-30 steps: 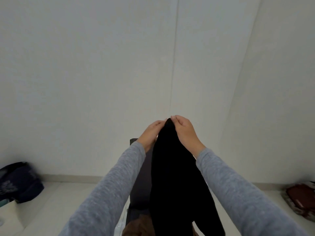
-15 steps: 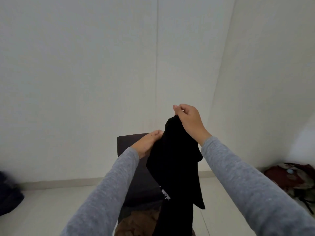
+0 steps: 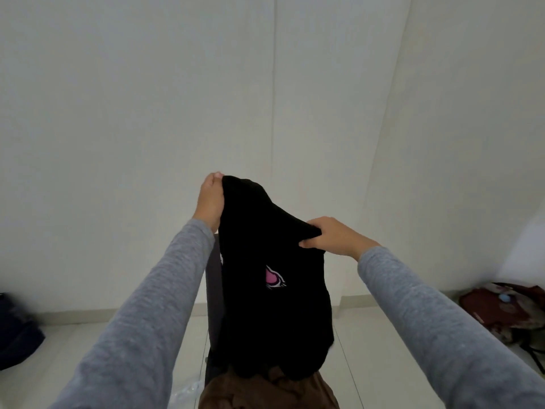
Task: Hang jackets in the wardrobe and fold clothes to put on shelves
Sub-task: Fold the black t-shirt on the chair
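Note:
I hold a black garment [image 3: 265, 314] up in front of me; it carries a small pink and white emblem [image 3: 274, 278]. My left hand [image 3: 210, 202] pinches its upper left edge, raised high. My right hand [image 3: 333, 236] grips the upper right edge, lower and further right. The cloth hangs down between both grey sleeves. Its lower end reaches a brown garment [image 3: 265, 391] lying at the bottom of the view.
A dark chair [image 3: 213, 290] stands behind the hanging cloth, mostly hidden. A dark bag [image 3: 17, 340] lies on the floor at the left. A red-brown bag [image 3: 507, 308] lies at the right by the wall. White walls meet in a corner ahead.
My hands have moved apart, spreading the black garment open. The left hand rose and the right hand dropped to the right. The pink emblem has come into sight.

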{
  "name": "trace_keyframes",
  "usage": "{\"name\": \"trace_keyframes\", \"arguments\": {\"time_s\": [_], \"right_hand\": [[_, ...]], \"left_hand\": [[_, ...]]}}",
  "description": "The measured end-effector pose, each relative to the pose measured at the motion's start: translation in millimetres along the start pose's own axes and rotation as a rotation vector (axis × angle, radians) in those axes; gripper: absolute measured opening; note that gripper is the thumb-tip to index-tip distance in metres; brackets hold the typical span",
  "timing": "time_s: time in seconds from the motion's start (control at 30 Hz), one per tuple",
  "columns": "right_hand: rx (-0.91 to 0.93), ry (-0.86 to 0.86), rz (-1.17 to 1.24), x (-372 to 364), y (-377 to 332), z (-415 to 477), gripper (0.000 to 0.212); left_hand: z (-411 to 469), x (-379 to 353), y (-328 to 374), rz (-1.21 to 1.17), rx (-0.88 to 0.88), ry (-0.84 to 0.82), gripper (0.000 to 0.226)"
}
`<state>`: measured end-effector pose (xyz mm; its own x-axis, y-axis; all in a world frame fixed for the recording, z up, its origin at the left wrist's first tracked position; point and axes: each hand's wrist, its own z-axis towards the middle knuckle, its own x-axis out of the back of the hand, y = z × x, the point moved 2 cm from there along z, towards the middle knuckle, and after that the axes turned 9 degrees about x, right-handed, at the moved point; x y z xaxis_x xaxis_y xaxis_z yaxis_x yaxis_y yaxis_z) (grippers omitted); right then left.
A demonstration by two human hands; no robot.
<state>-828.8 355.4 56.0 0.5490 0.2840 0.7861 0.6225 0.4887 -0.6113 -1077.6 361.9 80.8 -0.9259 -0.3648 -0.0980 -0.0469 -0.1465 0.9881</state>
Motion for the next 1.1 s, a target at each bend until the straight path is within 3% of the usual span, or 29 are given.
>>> {"name": "trace_keyframes", "arguments": {"time_s": [0.07, 0.17, 0.3, 0.43, 0.63, 0.73, 0.87, 0.93, 1.1], "right_hand": [[-0.038, 0.035, 0.034, -2, 8, -2, 0.009], [-0.054, 0.230, 0.088, -8, 14, 3, 0.019], [-0.043, 0.420, 0.029, -12, 10, 18, 0.028], [-0.054, 0.473, -0.046, -17, 13, 23, 0.015], [-0.043, 0.491, -0.047, -15, 20, 19, 0.020], [-0.069, 0.559, 0.062, -14, 22, 14, 0.011], [-0.049, 0.633, 0.072, -21, 20, 8, 0.003], [-0.058, 0.622, 0.075, -21, 22, 7, 0.012], [-0.085, 0.475, -0.009, -14, 31, 0, 0.017]], "left_hand": [[4, 11, 5, -0.104, 0.063, 0.012, 0.030], [3, 18, 9, -0.056, 0.111, 0.010, 0.027], [-9, 20, 15, 0.180, 0.066, 0.002, 0.048], [-15, 25, 13, 0.462, 0.034, -0.010, 0.055], [-16, 32, -1, 0.830, 0.092, -0.222, 0.031], [-14, 34, -12, 0.963, 0.053, -0.237, 0.017], [-10, 29, -19, 0.937, -0.064, -0.117, 0.011], [-10, 30, -23, 0.907, -0.099, -0.043, 0.017], [-4, 31, -26, 0.734, 0.044, -0.009, 0.026]]}}
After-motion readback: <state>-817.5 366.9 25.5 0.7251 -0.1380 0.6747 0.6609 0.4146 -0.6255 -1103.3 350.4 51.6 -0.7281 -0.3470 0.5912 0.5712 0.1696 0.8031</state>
